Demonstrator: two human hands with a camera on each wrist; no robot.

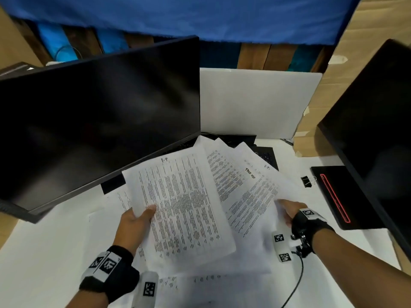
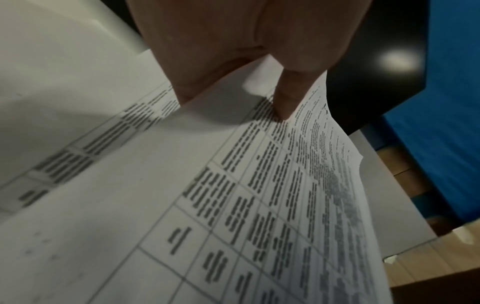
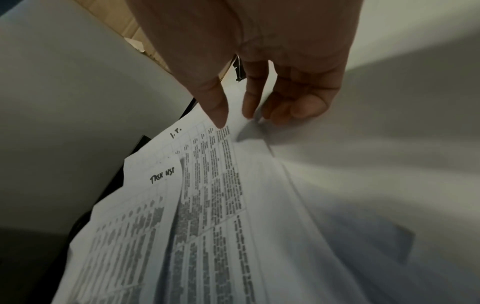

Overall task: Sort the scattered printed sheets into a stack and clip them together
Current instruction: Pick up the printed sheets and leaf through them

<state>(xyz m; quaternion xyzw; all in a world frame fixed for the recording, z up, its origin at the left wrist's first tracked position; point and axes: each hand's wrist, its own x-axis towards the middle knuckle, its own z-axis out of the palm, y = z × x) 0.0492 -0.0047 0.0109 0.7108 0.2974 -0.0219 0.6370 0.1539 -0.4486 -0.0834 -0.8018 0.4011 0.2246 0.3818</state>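
Observation:
My left hand [image 1: 144,213] pinches the left edge of a printed sheet [image 1: 184,207] and holds it lifted over the desk, thumb [image 2: 285,102] on top of the printed sheet [image 2: 233,205]. More printed sheets [image 1: 244,187] lie fanned behind and to the right of it, one headed with handwriting. My right hand [image 1: 282,203] reaches down to the right edge of these fanned sheets [image 3: 207,205]. In the right wrist view the right hand [image 3: 235,120] has its thumb and forefinger apart, tips at the paper, with nothing between them. A black binder clip [image 1: 308,181] lies on the desk to the right; the binder clip [image 3: 238,70] shows behind the hand.
A dark monitor [image 1: 100,118] stands at left, close to the lifted sheet. A second monitor [image 1: 378,130] stands at right on a black base with a red line [image 1: 333,196]. A keyboard [image 1: 268,156] lies partly under the sheets. More sheets [image 1: 200,281] lie near me. White desk [image 1: 44,252].

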